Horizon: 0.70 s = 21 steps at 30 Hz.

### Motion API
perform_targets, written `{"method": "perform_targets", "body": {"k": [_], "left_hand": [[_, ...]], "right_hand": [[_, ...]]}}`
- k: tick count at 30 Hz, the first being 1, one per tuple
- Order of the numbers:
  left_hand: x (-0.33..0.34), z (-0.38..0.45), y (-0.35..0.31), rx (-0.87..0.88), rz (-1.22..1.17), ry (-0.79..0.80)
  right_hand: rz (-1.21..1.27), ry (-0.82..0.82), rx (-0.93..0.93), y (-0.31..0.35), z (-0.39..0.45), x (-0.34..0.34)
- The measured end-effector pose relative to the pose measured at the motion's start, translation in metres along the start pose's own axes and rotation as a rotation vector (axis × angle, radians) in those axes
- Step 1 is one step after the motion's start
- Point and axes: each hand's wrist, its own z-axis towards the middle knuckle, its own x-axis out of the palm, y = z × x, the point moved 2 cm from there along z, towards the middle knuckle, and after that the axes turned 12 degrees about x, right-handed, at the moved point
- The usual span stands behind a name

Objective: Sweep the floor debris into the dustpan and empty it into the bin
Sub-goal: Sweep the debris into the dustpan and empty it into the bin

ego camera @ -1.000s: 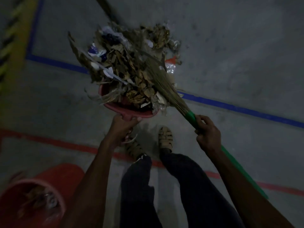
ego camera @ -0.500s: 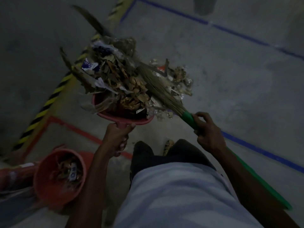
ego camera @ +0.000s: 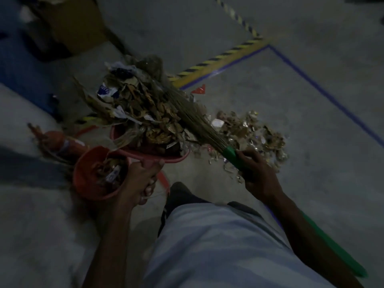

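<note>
My left hand grips the handle of a red dustpan held in the air. The pan is heaped with dry leaves and paper scraps. A broom with straw bristles lies across the heap and presses it down; my right hand grips its green handle just behind the bristles. A red bin stands on the floor directly left of my left hand, with some litter inside. A loose pile of debris lies on the floor to the right of the pan.
A red fire extinguisher lies on the floor beside the bin. A cardboard box stands at the back left, with a blue object beside it. Yellow-black hazard tape and blue floor lines cross the concrete. My legs fill the bottom centre.
The loaded dustpan, with the broom pressed on it, has swung left toward the red bin, which now sits right beside my left hand. The view has turned left.
</note>
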Motion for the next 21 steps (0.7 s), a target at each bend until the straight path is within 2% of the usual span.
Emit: {"method": "perform_targets", "body": {"k": [5, 10, 16, 21], "left_hand": [[-0.055, -0.013, 0.024, -0.046, -0.015, -0.174], [-0.124, -0.006, 0.050, -0.137, -0.089, -0.250], [-0.209, 0.029, 0.076, -0.193, -0.121, -0.309], [-0.267, 0.068, 0.119, -0.301, -0.175, -0.273]], "right_hand": [[-0.036, 0.059, -0.174, 0.047, 0.033, 0.035], [-0.017, 0.193, -0.231, 0.104, 0.066, 0.091], [-0.112, 0.314, -0.229, 0.185, 0.100, 0.163], [-0.215, 0.421, -0.137, 0.231, 0.119, 0.228]]}}
